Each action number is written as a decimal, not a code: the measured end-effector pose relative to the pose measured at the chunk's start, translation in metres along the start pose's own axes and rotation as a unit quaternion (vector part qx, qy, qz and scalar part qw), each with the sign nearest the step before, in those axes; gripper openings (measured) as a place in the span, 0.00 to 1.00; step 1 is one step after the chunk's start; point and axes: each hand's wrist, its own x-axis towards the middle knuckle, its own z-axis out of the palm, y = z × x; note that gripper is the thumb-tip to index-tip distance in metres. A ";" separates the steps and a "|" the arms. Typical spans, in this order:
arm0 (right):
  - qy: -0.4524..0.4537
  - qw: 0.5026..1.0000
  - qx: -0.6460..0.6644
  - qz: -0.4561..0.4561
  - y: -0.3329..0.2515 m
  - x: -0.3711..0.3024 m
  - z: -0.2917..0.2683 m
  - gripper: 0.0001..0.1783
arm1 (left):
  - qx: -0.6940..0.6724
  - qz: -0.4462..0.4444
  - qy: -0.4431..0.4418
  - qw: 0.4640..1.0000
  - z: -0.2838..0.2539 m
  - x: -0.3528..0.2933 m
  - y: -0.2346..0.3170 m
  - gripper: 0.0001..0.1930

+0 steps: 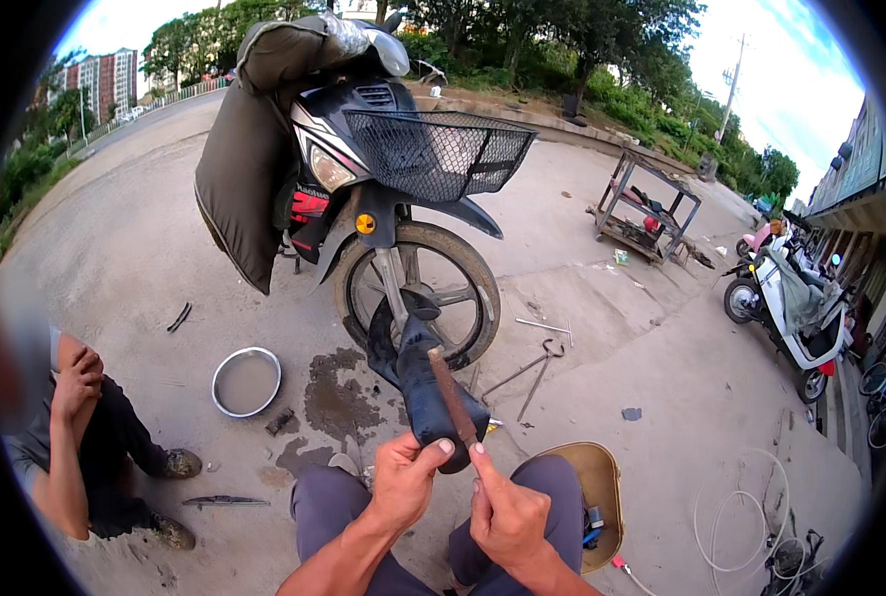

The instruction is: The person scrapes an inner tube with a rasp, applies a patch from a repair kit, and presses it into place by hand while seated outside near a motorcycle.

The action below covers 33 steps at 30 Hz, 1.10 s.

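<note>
A black rubber inner tube (421, 382) runs from the front wheel (487, 288) of a motorbike toward my knees. My left hand (401, 485) is closed on its near end, with the thumb pressed on top. In my right hand (510, 517) is a rusty brown file (447, 389), which lies lengthwise over the tube and points away from me. My right index finger stretches along the file's near end; the other fingers are curled. Whatever grip the file has is hidden in that hand.
A metal basin (216, 382) of murky water stands left of a wet patch. Right of the wheel lie metal tools (537, 372). A tan container (612, 497) sits by my right knee. Another person (75, 437) sits at left. A hose (731, 566) coils at right, near a parked scooter (791, 308).
</note>
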 end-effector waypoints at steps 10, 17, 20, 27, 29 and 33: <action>0.049 0.998 0.038 0.003 -0.002 -0.020 -0.005 0.26 | 0.007 0.007 -0.002 1.000 -0.003 0.001 -0.003 0.10; -0.012 0.998 0.041 0.040 -0.016 -0.049 -0.025 0.22 | 0.009 0.016 0.004 1.000 0.003 -0.002 0.000 0.11; 0.040 0.999 0.013 0.006 -0.005 -0.036 -0.006 0.28 | 0.048 -0.012 0.010 0.999 -0.003 -0.001 -0.010 0.10; 0.059 0.996 0.065 0.006 0.011 -0.012 -0.009 0.28 | 0.008 0.010 0.020 1.000 0.005 0.000 0.003 0.10; 0.103 0.993 0.060 -0.005 0.001 -0.036 -0.014 0.25 | 0.014 0.009 0.002 1.000 0.004 0.001 0.002 0.11; 0.036 0.999 0.030 0.021 -0.005 -0.027 -0.006 0.25 | 0.063 -0.004 -0.014 0.998 -0.005 0.001 -0.008 0.11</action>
